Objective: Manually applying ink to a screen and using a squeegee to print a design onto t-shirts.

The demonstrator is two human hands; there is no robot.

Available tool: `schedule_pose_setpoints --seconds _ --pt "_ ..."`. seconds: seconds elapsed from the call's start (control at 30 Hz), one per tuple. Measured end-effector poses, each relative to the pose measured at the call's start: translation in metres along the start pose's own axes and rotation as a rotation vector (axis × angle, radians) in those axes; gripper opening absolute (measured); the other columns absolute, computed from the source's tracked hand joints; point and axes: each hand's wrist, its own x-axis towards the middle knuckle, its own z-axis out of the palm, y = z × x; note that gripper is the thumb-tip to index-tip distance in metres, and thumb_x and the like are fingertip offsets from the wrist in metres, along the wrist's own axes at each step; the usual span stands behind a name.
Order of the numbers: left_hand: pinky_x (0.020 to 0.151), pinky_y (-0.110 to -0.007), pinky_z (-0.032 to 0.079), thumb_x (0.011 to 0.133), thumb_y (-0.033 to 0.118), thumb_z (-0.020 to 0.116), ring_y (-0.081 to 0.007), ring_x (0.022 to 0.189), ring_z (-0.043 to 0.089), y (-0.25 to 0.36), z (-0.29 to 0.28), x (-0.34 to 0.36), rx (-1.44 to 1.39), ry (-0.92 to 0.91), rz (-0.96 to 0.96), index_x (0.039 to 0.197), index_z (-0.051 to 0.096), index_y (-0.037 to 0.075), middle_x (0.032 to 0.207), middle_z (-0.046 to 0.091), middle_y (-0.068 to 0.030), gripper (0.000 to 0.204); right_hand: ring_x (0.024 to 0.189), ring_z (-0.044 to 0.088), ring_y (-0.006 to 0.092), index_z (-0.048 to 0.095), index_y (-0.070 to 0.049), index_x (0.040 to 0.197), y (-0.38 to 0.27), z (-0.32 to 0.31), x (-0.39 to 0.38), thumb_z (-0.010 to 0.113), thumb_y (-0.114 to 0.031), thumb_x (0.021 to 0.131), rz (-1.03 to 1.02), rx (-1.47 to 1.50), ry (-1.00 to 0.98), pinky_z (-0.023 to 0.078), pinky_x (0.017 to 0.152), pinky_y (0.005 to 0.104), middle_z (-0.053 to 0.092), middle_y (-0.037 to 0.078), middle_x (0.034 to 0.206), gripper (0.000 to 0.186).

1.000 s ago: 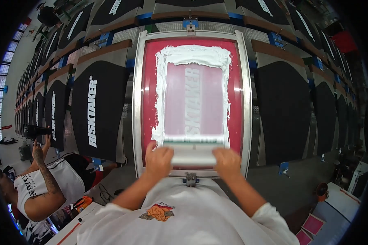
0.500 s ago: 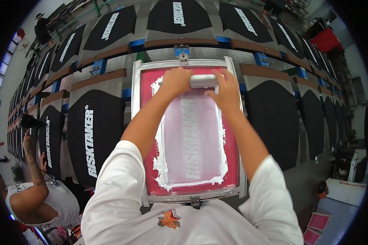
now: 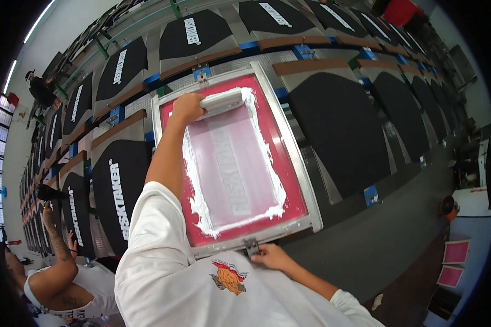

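Note:
A screen-printing frame (image 3: 281,127) with pink mesh and white ink round a pale stencil panel (image 3: 218,163) lies before me. My left hand (image 3: 191,107) is closed on a silver squeegee (image 3: 223,99) resting in the ink at the screen's far end. My right hand (image 3: 267,255) is closed on a small metal bracket (image 3: 251,246) at the middle of the frame's near edge. Black garment panels on boards flank the screen: a plain one (image 3: 333,125) on the right, one with white lettering (image 3: 109,201) on the left.
A co-worker (image 3: 60,294) at lower left holds a black device (image 3: 52,192). Another person (image 3: 41,87) is at upper left. More boards (image 3: 196,35) line the rows behind. At the right are a white table (image 3: 463,201), pink screens (image 3: 455,252) and an orange round object (image 3: 448,207).
Both hands went from the screen's near end to the far end with the squeegee. My right hand then let go and moved down to the near bracket. The view has tilted and shifted.

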Motion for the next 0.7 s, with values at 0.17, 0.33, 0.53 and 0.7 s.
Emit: schedule_pose_setpoints --seconds 0.17,0.33,0.53,0.7 --pt "0.07 -0.043 0.052 0.07 0.016 0.066 -0.0298 0.082 0.064 0.069 0.03 -0.143 0.015 0.098 0.102 0.102 0.067 0.02 0.089 0.064 -0.0084 0.032 0.066 0.063 0.0114 0.069 0.0 0.088 -0.025 -0.008 -0.012 0.069 -0.017 0.078 -0.124 0.097 0.124 0.049 0.063 0.028 0.069 0.008 0.073 0.02" --pt "0.059 -0.041 0.05 0.066 0.002 0.06 -0.0289 0.072 0.062 0.168 0.071 -0.329 -0.048 0.265 0.074 0.092 0.062 0.013 0.078 0.057 -0.0087 0.029 0.07 0.066 0.021 0.07 -0.005 0.088 -0.033 -0.011 -0.011 0.067 -0.024 0.079 -0.091 0.093 0.136 0.049 0.068 0.0328 0.069 0.008 0.074 0.021" --pt "0.067 -0.045 0.049 0.068 0.019 0.073 -0.0369 0.081 0.062 0.157 0.024 -0.296 -0.115 0.01 -0.101 0.095 0.063 0.006 0.087 0.063 -0.0171 0.031 0.07 0.066 0.0147 0.068 0.001 0.094 -0.028 -0.012 -0.019 0.068 -0.019 0.08 -0.163 0.014 0.117 0.05 0.067 0.0282 0.07 0.01 0.078 0.024" --pt "0.072 -0.039 0.051 0.077 0.034 0.071 -0.0292 0.081 0.067 0.054 0.007 -0.255 -0.519 -0.013 -0.456 0.102 0.063 -0.004 0.087 0.066 -0.0218 0.046 0.071 0.065 0.0148 0.069 -0.002 0.092 -0.038 -0.047 -0.032 0.067 -0.024 0.082 -0.168 -0.019 -0.024 0.05 0.067 0.0283 0.069 0.009 0.077 0.024"
